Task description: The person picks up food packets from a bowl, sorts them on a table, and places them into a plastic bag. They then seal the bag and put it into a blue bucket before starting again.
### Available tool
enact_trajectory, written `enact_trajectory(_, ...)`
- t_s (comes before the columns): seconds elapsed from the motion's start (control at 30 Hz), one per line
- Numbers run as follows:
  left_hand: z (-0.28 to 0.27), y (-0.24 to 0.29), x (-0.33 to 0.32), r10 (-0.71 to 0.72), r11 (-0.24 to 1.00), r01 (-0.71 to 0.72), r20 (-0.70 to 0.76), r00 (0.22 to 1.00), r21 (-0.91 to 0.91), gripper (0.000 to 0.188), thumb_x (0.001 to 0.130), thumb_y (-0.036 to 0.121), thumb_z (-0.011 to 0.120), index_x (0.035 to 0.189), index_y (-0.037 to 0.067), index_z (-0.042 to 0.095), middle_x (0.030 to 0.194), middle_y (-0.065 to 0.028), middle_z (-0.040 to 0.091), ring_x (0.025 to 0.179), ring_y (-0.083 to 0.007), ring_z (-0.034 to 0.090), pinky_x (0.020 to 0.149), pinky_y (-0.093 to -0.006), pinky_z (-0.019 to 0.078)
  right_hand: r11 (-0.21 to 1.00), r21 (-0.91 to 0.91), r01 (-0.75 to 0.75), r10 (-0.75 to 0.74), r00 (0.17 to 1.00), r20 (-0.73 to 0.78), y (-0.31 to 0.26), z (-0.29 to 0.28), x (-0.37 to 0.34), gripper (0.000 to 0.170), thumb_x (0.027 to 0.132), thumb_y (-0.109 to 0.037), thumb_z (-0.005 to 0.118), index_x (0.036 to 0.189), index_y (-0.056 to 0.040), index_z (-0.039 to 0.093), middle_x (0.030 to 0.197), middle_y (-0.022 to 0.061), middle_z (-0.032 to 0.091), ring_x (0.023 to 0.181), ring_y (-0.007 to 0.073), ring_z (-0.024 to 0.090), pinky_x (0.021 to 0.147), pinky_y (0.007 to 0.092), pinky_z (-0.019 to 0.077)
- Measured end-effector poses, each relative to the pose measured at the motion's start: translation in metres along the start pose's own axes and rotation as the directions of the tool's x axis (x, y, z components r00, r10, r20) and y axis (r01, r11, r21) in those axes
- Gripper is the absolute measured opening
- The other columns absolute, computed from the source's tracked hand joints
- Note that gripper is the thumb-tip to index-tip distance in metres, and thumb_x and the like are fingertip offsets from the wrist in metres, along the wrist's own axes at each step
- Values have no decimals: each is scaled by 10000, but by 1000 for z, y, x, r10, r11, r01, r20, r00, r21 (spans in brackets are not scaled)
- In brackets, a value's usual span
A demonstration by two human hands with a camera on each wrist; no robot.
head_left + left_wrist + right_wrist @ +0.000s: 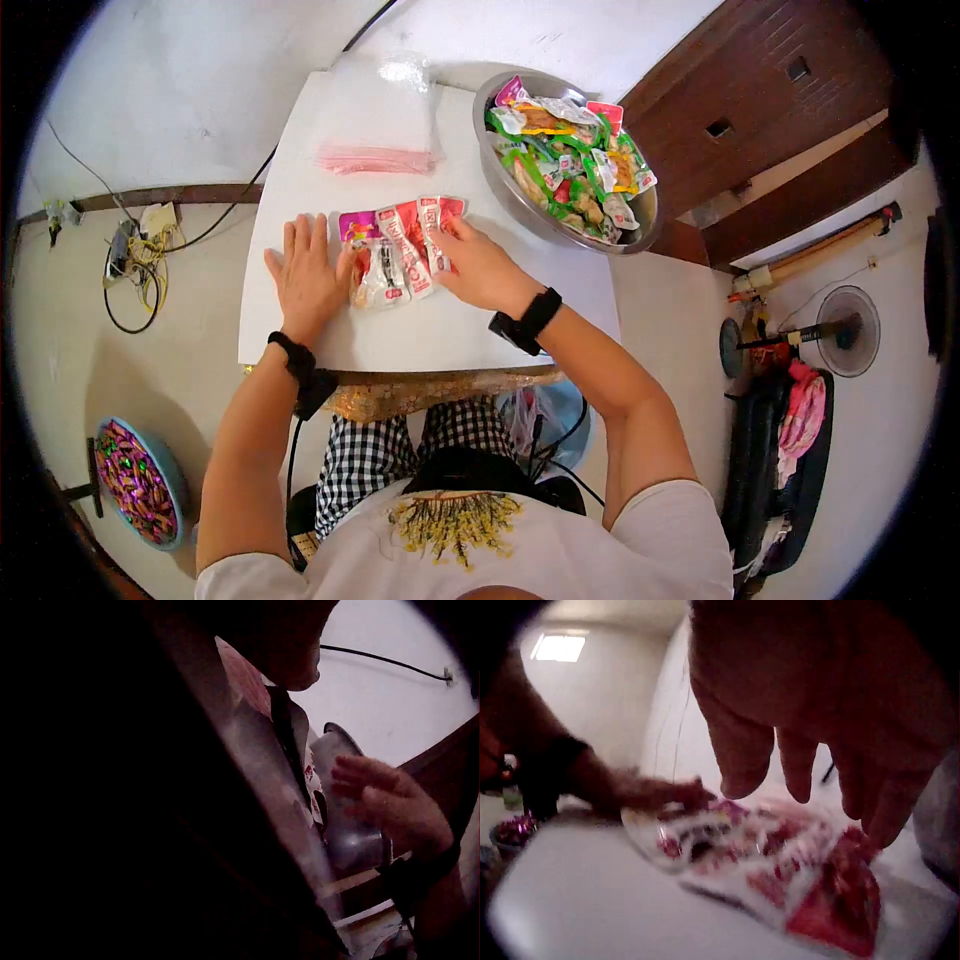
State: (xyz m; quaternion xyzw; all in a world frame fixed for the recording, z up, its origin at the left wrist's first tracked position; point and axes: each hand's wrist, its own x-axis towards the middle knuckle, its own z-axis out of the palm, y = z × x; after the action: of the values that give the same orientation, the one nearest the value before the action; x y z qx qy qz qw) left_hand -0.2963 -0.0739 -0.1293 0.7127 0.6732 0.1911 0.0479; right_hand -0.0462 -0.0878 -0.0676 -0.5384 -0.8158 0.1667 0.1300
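Observation:
Several red, white and purple snack packets (405,250) lie side by side, overlapping, on the white table (400,345). My left hand (308,275) lies flat at their left edge, fingers spread and thumb beside the purple-topped packet (375,272). At the right end, my right hand (480,265) is over the rightmost packet with its fingers extended; in the right wrist view the fingers of my right hand (810,742) point down above the packets (765,855). The left wrist view is mostly dark and shows my right hand (397,806) beside the packets.
A steel bowl (640,235) full of green, orange and white packets stands at the table's back right. Clear bags with pink edges (375,160) lie at the back left. A blue basin (180,500) of shiny wrapped pieces is on the floor at left, a fan (850,330) at right.

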Motion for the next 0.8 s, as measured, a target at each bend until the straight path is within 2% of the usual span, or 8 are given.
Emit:
enact_trajectory(0.1,-9,6,1,-48,998,43,107,993,43,614,919,421,513,1420,85,399,1528,-146,295,1433,-311,221,1085,-648,173,971,11,240,-239,968,-80,-16,-53,10,278,843,-189,586,1062,-22,618,1087,205,585,1021,390,564,869,470,468)
enact_trajectory(0.2,-10,8,2,-53,997,45,125,991,65,610,919,424,512,1416,85,407,1529,-148,292,1434,-315,219,1090,-643,169,991,-120,66,-90,974,-206,2,-116,34,259,857,-221,547,1006,-38,655,1001,192,632,953,377,600,868,457,472)
enact_trajectory(0.27,-12,9,2,-42,997,32,133,990,75,604,919,421,510,1411,83,413,1528,-152,291,1433,-317,219,1093,-638,167,973,-208,97,-160,937,-311,58,-135,65,244,845,-191,541,1003,-46,660,1002,199,635,976,385,601,862,464,474)
enact_trajectory(0.33,-8,8,1,-28,998,21,115,993,66,600,911,414,522,1398,77,423,1517,-162,299,1427,-325,222,1087,-640,169,947,-314,-67,-14,968,-250,97,-149,91,217,802,-105,561,984,-42,663,1010,205,641,998,385,602,854,477,478)
enact_trajectory(0.43,0,3,2,-13,999,10,68,998,49,599,893,406,549,1375,67,441,1497,-176,314,1416,-340,229,1074,-648,175,881,-469,-70,41,997,-72,144,-148,112,285,761,-24,569,1036,-44,642,1055,212,636,1000,386,604,849,486,479)
enact_trajectory(0.47,-2,3,1,-13,998,9,72,997,57,600,893,408,551,1374,67,442,1499,-175,313,1416,-340,230,1076,-646,173,820,-569,-64,97,995,28,159,-144,120,277,746,-32,603,1016,-63,659,1023,186,647,1008,370,594,854,418,481)
enact_trajectory(0.57,-1,2,0,-5,998,2,58,998,57,601,896,415,554,1375,68,445,1505,-175,309,1417,-340,231,1082,-639,167,861,-478,-172,123,984,-132,183,-127,115,341,727,-27,627,1060,-94,665,1058,171,649,1049,357,588,883,416,479)
enact_trajectory(0.8,0,2,-1,2,998,-4,46,999,55,607,894,416,571,1376,68,449,1508,-182,310,1421,-344,227,1086,-634,164,832,-460,-309,130,916,-380,182,-159,116,238,882,-200,540,1015,-65,684,930,205,664,857,368,640,752,449,499)
